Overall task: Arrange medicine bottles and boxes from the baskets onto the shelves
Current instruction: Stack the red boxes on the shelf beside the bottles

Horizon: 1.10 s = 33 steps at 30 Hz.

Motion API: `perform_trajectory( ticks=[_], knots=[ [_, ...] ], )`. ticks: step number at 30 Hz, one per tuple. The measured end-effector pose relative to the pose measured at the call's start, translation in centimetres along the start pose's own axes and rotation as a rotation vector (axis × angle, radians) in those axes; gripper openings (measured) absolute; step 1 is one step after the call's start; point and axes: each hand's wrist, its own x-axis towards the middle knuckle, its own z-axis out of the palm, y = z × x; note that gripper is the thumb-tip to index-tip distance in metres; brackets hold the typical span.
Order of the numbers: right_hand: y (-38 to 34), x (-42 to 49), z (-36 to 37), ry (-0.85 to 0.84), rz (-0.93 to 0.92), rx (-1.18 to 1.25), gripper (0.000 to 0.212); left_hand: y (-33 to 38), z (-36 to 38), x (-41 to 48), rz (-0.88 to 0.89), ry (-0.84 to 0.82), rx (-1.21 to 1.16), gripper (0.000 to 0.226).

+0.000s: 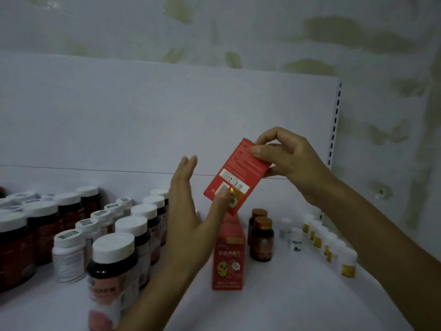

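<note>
red box (235, 174) with white barcode label, brown bottles (261, 238) copper-capped, white shelf (274, 295), white bottles (347, 262) yellow-labelled

Dim, bluish light; left hand (188, 218) motion-blurred, edges bowed.

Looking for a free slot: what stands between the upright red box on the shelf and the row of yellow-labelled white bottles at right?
Two brown bottles with copper caps, then two small white bottles to their right, as the head view shows.
</note>
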Motion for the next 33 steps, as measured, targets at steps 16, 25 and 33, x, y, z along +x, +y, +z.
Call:
perform_trajectory(
  ticks=[16,25,33],
  knots=[
    [-0.2,-6.4,3.4,0.125,0.201,0.421,0.068,2.4,0.9,-1.8,0.255,0.082,0.193,0.059],
    [0.6,-6.1,2.5,0.065,0.142,0.382,0.056,1.9,0.3,-3.4,-0.392,-0.264,-0.551,0.071],
    [2.5,-5.9,1.3,-0.074,0.196,0.467,0.047,-0.3,-0.9,-2.4,0.076,0.016,0.058,0.056]
  ],
)
